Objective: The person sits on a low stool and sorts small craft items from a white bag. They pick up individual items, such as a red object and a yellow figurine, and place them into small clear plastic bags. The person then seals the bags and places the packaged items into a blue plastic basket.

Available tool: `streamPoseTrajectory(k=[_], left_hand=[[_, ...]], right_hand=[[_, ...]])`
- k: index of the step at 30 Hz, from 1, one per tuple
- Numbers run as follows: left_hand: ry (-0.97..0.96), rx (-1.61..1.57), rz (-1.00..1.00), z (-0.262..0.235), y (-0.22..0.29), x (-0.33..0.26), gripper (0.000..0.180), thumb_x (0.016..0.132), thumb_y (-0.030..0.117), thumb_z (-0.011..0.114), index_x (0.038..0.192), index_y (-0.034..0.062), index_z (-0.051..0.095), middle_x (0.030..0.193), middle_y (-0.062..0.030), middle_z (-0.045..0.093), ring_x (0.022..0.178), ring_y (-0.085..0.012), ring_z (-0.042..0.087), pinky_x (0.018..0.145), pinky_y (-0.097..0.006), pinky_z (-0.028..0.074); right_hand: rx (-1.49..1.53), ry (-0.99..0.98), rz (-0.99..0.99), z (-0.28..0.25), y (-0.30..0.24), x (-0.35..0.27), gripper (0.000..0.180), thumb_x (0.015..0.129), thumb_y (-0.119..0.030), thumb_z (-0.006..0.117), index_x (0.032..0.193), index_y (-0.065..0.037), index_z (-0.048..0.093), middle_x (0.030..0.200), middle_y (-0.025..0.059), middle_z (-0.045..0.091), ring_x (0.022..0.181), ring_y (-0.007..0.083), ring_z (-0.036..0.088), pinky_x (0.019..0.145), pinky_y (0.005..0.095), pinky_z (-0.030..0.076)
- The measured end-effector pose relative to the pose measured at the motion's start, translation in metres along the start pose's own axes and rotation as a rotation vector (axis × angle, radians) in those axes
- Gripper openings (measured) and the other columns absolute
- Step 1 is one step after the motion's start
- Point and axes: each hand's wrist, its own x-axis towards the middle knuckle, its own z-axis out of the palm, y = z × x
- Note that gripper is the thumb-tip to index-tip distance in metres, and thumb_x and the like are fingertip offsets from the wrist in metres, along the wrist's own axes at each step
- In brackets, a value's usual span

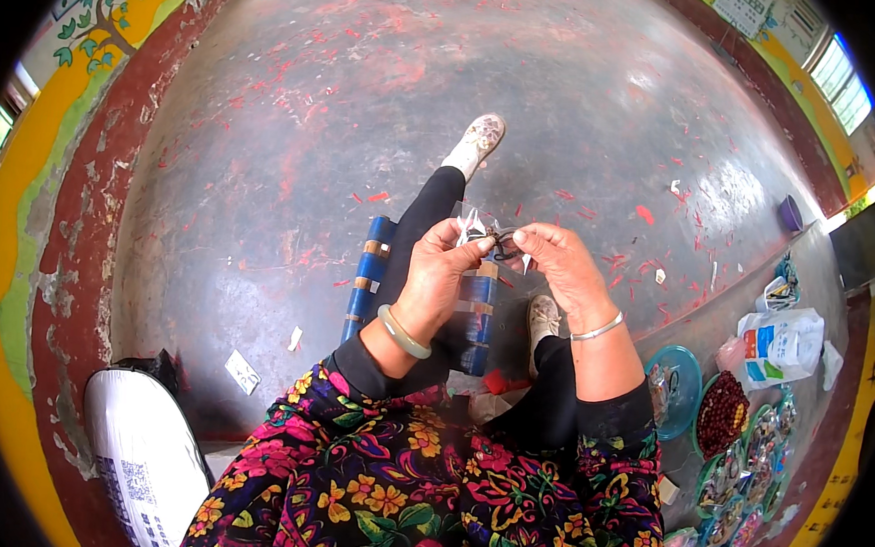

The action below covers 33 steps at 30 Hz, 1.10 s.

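Observation:
In front of my lap, both hands meet around a dark, thin looped cord (505, 244), which looks like a bracelet, though its kind is not certain. My left hand (439, 274) is closed, thumb against fingers, pinching the cord and a small clear plastic bag (471, 218) with white marks. My right hand (564, 266) pinches the cord's other side between thumb and fingertips. The fingers partly hide where the cord and bag meet. A pale bangle (401, 332) circles my left wrist and a silver one (596, 327) my right.
Blue rolls banded with brown (367, 279) stand beside my legs. At right are a teal basin (673, 388), a basket of dark red beads (722, 415), several trays of small packets (722, 479) and a white plastic bag (782, 347). A white sack (140, 466) lies at left. Red scraps litter the floor.

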Motion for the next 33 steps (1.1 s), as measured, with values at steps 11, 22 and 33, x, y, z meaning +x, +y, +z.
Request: streamPoseTrajectory(k=[11,22,33], left_hand=[[-0.014,-0.165,-0.12,0.003,-0.004,-0.004,0.011,0.084,0.005,0.062,0.094,0.0065,0.061,0.086,-0.0014,0.063,0.075,-0.0092,0.056,0.065,-0.023,0.043],[-0.051,-0.132,-0.082,-0.008,-0.003,0.002,0.009,0.085,0.001,0.058,0.092,0.0025,0.063,0.088,-0.0069,0.065,0.077,-0.0129,0.06,0.073,-0.027,0.048],[-0.199,0.185,-0.169,-0.014,0.003,0.003,0.011,0.081,0.001,0.063,0.092,-0.0005,0.065,0.087,-0.0049,0.065,0.081,-0.0107,0.059,0.077,-0.024,0.046]], right_hand=[[-0.03,0.005,-0.083,-0.002,0.005,0.001,0.02,0.082,-0.015,0.067,0.092,0.001,0.069,0.08,0.0023,0.065,0.075,0.0083,0.054,0.069,0.0232,0.042],[-0.152,-0.066,-0.025,0.002,0.003,0.0,0.024,0.079,-0.016,0.07,0.094,0.003,0.067,0.081,0.0007,0.064,0.075,0.0062,0.055,0.068,0.0205,0.043],[-0.08,-0.043,-0.023,0.001,-0.002,-0.001,0.02,0.081,-0.013,0.069,0.093,0.002,0.066,0.08,0.0015,0.064,0.072,0.0069,0.058,0.066,0.0199,0.045]])
